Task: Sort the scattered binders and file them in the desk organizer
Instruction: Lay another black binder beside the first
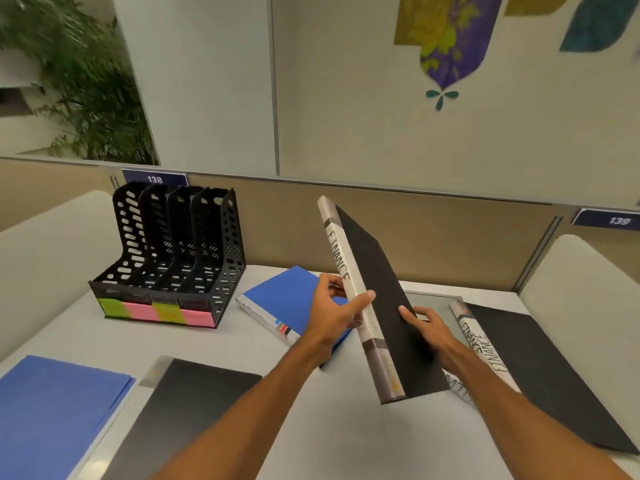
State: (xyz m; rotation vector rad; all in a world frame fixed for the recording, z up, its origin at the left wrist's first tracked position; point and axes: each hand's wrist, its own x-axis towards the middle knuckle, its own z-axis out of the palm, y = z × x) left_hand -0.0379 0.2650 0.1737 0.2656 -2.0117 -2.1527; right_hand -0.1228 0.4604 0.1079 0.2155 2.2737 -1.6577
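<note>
The black binder (384,299) looks matt, the perforated organizer (166,258) plastic, the desk (329,431) smooth.

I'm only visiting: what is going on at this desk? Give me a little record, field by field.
held binder: black, white spine reading FINANCE, lifted and tilted
left hand: grips the spine
right hand: pinches the cover's edge
organizer: black, back left, slots look empty, coloured labels on its front
lying flat: blue binder; second FINANCE binder on the right; blue folder and near black binder on the left
</note>
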